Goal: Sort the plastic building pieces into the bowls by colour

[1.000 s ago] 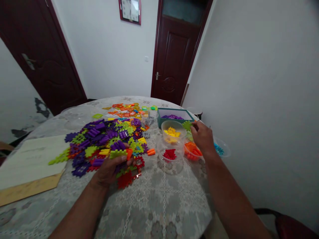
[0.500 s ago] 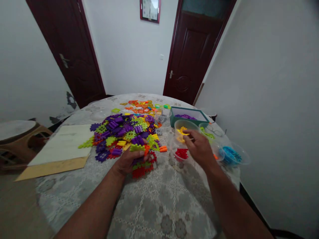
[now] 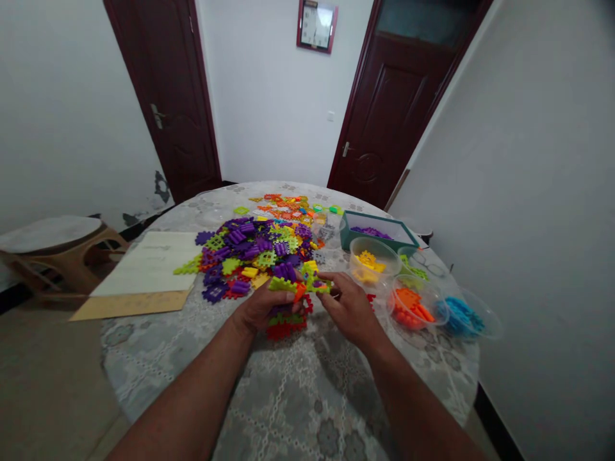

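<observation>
My left hand (image 3: 262,308) is closed around a cluster of plastic interlocking pieces, with a lime-green piece (image 3: 282,284) and an orange piece (image 3: 300,292) showing at its fingertips. Just to its right, my right hand (image 3: 350,310) pinches a lime-green toothed piece (image 3: 314,282) between thumb and fingers. Whether that piece touches the ones in my left hand, I cannot tell. Red pieces (image 3: 287,330) show below my left hand, close to the tablecloth. Beyond both hands spreads a mixed pile of purple, lime and yellow interlocking pieces (image 3: 247,246).
Clear bowls on the right hold yellow pieces (image 3: 369,261), orange pieces (image 3: 409,306) and blue pieces (image 3: 462,317). Behind them a green-rimmed box (image 3: 401,245) contains purple pieces. Paper sheets (image 3: 148,262) lie on the left. More orange pieces (image 3: 283,208) are scattered at the back.
My right hand has moved left from over the bowl of yellow pieces and now grips a lime-green piece beside my left hand. The whole view has shifted slightly.
</observation>
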A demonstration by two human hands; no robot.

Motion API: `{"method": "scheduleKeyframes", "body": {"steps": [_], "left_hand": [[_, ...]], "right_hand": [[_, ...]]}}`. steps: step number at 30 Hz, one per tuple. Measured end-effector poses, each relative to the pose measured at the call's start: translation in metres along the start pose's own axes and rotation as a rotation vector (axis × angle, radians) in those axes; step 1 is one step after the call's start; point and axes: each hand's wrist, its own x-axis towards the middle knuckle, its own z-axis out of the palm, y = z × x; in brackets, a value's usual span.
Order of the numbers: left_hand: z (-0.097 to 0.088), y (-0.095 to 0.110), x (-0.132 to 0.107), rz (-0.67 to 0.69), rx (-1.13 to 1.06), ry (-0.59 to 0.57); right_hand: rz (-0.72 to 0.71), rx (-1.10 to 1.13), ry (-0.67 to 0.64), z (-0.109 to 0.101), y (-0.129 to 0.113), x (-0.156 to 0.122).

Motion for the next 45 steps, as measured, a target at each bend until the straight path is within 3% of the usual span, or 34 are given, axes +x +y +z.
{"method": "scheduleKeyframes", "body": {"steps": [3, 9, 12, 19, 24, 26, 29, 32, 37, 41, 45], "left_hand": [[0.001, -0.001, 0.001, -0.022, 0.055, -0.072], [-0.003, -0.003, 0.002, -0.012, 0.092, -0.038], [-0.006, -0.003, 0.003, -0.031, 0.114, -0.024], [-0.008, -0.003, 0.006, -0.031, 0.175, -0.032], [-0.006, -0.002, 0.006, -0.048, 0.181, -0.053], [-0.004, -0.001, 0.006, -0.046, 0.18, -0.058], [-0.004, -0.001, 0.005, -0.032, 0.201, -0.046], [-0.003, -0.002, 0.005, -0.028, 0.237, -0.04], [0.0, -0.003, 0.003, -0.017, 0.212, -0.066], [0.001, -0.004, 0.004, -0.012, 0.237, -0.071], [0.001, -0.003, 0.005, -0.041, 0.235, -0.062]], "right_hand": [[-0.095, -0.068, 0.032, -0.008, -0.001, -0.002], [-0.145, -0.322, 0.003, -0.038, 0.002, -0.011], [-0.054, -0.529, 0.015, -0.071, 0.016, -0.005], [0.298, -1.011, 0.244, -0.168, 0.079, 0.036], [0.479, -1.06, 0.361, -0.197, 0.105, 0.044], [0.449, -1.024, 0.389, -0.194, 0.102, 0.038], [0.267, -0.829, 0.386, -0.172, 0.083, 0.027], [0.093, -0.558, 0.287, -0.132, 0.052, 0.015], [-0.004, -0.197, 0.054, -0.056, 0.006, -0.004], [-0.128, -0.101, -0.051, -0.016, -0.005, -0.009], [-0.172, -0.099, -0.05, -0.002, -0.003, -0.006]]}}
